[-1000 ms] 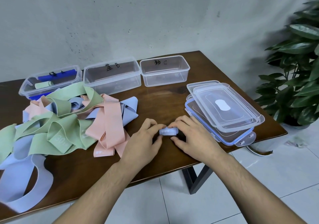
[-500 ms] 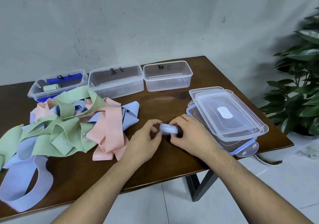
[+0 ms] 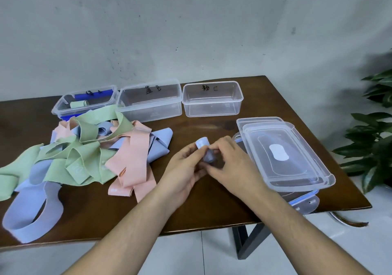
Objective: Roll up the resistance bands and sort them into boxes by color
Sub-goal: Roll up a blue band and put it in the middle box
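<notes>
Both hands (image 3: 212, 164) grip rolled blue band (image 3: 204, 148).

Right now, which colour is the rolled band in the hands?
Light blue rolled band, seen in the head view.

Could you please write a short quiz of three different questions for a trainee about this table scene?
1. True or false: the middle box, marked B, already holds a rolled band.
2. Multiple choice: what do both hands hold? A) a pink band B) a rolled blue band C) a lid
3. Fill in: the left box holds one rolled ____ band.

Key:
1. False; it holds nothing visible.
2. B; the left hand and the right hand both pinch it above the table.
3. green
</notes>
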`<state>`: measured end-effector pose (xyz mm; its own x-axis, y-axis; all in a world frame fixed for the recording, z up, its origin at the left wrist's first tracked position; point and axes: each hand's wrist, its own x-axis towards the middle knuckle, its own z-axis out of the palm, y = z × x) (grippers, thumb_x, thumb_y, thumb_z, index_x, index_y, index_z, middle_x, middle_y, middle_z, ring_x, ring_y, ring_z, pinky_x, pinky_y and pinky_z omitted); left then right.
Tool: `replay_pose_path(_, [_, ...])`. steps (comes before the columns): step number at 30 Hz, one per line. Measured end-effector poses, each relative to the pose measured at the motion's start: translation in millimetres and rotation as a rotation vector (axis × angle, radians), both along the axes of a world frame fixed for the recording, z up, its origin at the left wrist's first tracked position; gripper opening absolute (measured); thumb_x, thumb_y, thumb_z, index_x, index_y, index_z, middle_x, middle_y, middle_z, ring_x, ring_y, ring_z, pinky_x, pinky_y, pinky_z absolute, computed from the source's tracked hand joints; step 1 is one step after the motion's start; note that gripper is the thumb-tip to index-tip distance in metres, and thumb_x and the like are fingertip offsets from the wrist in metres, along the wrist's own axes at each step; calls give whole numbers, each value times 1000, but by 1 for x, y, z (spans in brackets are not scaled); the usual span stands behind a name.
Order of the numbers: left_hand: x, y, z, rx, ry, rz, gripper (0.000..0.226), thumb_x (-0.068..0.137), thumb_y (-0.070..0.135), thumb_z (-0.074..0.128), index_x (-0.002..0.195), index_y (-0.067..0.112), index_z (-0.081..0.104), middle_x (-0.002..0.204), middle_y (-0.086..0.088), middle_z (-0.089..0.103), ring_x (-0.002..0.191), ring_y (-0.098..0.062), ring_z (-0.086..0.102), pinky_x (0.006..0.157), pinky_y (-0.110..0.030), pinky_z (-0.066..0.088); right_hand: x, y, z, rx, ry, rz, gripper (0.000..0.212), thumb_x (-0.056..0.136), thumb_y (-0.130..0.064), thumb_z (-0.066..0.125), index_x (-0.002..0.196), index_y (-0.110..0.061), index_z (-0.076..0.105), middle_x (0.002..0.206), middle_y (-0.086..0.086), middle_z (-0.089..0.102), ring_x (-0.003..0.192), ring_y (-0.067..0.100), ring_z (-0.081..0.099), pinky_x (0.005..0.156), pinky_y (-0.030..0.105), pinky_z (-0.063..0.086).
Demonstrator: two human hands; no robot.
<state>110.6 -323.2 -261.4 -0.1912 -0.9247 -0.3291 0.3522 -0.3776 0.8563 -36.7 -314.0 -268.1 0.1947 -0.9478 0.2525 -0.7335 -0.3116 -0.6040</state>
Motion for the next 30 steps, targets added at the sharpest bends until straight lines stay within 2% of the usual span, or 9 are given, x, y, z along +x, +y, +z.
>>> replay_pose_path(2, [-1, 0, 0, -4, -24, 17, 22, 96, 17, 62, 116, 12, 67, 110, -11, 73, 103, -18, 69, 84, -33, 53, -6, -2, 0, 12, 11, 40, 34, 88, -39, 71, 113, -31, 50, 109, -19, 41, 99, -2, 45, 83, 14, 43])
replay_pose_path(5, [-2, 0, 1, -2, -71, 31, 23, 95, 20, 63, 118, 16, 69, 110, -6, 74, 103, -17, 69, 83, -31, 54, -14, -8, 2, 20, 27, 59, 49, 87, -43, 70, 129, -33, 47, 126, -14, 42, 112, 1, 41, 90, 16, 38])
replay_pose_path(10, [-3, 0, 5, 18, -158, 59, 14, 92, 20, 68, 104, 20, 75, 94, -4, 75, 71, -8, 67, 67, -24, 51, -15, -15, 11, 84, -19, 132, 79, 81, -44, 77, 146, -36, 34, 148, -14, 38, 131, 8, 36, 101, 22, 32])
replay_pose_path(14, [3, -10, 7, 4, -180, 39, 18, 92, 19, 68, 109, 15, 74, 93, -4, 74, 70, -6, 65, 63, -23, 50, -8, -22, 16, 114, -50, 154, 74, 80, -42, 77, 144, -36, 39, 143, -15, 45, 128, 5, 38, 104, 27, 38])
replay_pose_path(18, [17, -23, 13, -43, -196, -40, 19, 94, 17, 64, 110, 15, 74, 95, -4, 75, 74, -7, 64, 68, -23, 50, 6, -34, 19, 87, -56, 87, 69, 79, -39, 78, 139, -37, 43, 136, -14, 48, 117, 0, 41, 93, 19, 38])
replay_pose_path(20, [29, -32, 16, -73, -210, -79, 19, 95, 17, 64, 110, 16, 75, 101, -5, 75, 85, -12, 65, 76, -26, 50, 18, -41, 21, 92, -64, 71, 70, 79, -39, 78, 138, -38, 41, 133, -14, 50, 109, -1, 43, 83, 12, 36])
replay_pose_path(23, [50, -48, 21, -72, -167, -113, 25, 91, 18, 69, 115, 14, 72, 110, -10, 73, 106, -23, 67, 98, -36, 50, 37, -53, 27, 70, -51, 30, 71, 78, -42, 77, 139, -39, 41, 133, -11, 55, 110, 3, 50, 85, 16, 39])
replay_pose_path(27, [78, -73, 27, -106, -185, -93, 21, 88, 21, 72, 106, 11, 70, 100, -12, 73, 88, -23, 66, 80, -33, 51, 67, -73, 39, 7, -32, -45, 70, 77, -44, 76, 139, -33, 45, 133, -7, 57, 116, 11, 55, 92, 26, 47])
replay_pose_path(30, [103, -90, 34, -182, -240, -130, 16, 90, 24, 70, 99, 11, 67, 92, -12, 68, 87, -26, 60, 81, -36, 49, 95, -87, 42, -66, -75, -90, 71, 76, -40, 77, 139, -33, 44, 127, -6, 60, 108, 11, 58, 88, 27, 51])
